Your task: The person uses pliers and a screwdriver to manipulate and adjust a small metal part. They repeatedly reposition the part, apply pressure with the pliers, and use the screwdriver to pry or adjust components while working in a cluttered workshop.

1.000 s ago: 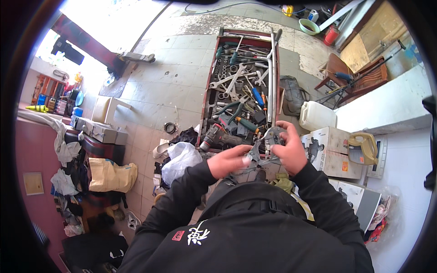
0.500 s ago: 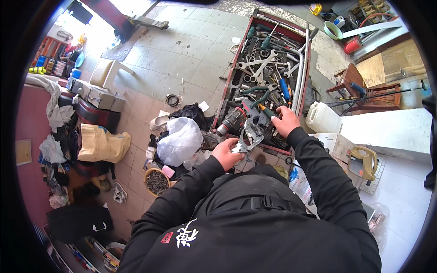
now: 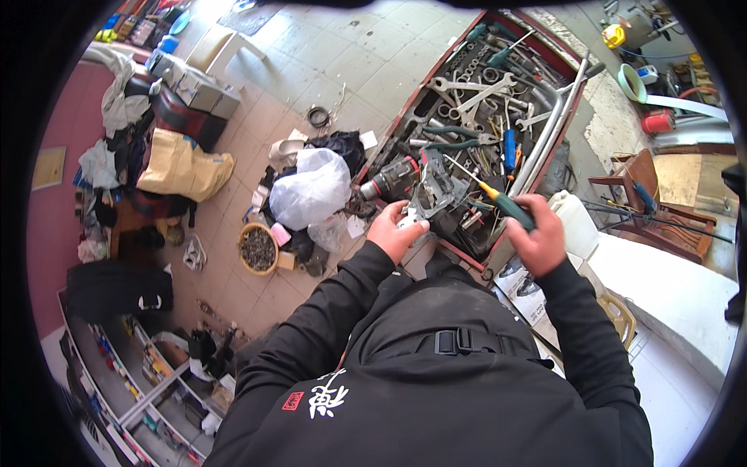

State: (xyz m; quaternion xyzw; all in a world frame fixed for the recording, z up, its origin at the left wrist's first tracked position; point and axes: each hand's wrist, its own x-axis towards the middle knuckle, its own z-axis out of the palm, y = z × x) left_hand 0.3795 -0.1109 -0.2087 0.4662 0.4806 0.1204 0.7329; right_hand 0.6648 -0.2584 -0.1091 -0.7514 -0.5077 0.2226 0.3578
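My left hand [image 3: 395,233] is closed on a grey, irregular metal bracket [image 3: 436,189] at the near end of a red-framed tool tray [image 3: 476,261]. My right hand [image 3: 538,241] grips the handle of a screwdriver [image 3: 506,204], green and yellow, its bare shaft slanting up-left toward the bracket; whether the tip touches it I cannot tell. A black-and-red power drill [image 3: 387,176] lies just left of the bracket. Above them in the tray are green-handled pliers [image 3: 459,144], several combination wrenches [image 3: 486,101], sockets and a long steel bar [image 3: 564,124].
Plastic bags [image 3: 310,187] and a tub of small metal parts [image 3: 257,249] are left of the tray. A white jerrycan [image 3: 577,222] and wooden chair [image 3: 665,229] stand right, by a white ledge [image 3: 677,288]. A cream sack [image 3: 179,167] and compartmented shelving [image 3: 140,397] are farther left.
My right hand left the bracket for the tray and now holds the screwdriver, raised from among the tools. My left hand still holds the bracket. The view has swung, shifting the tray up-right.
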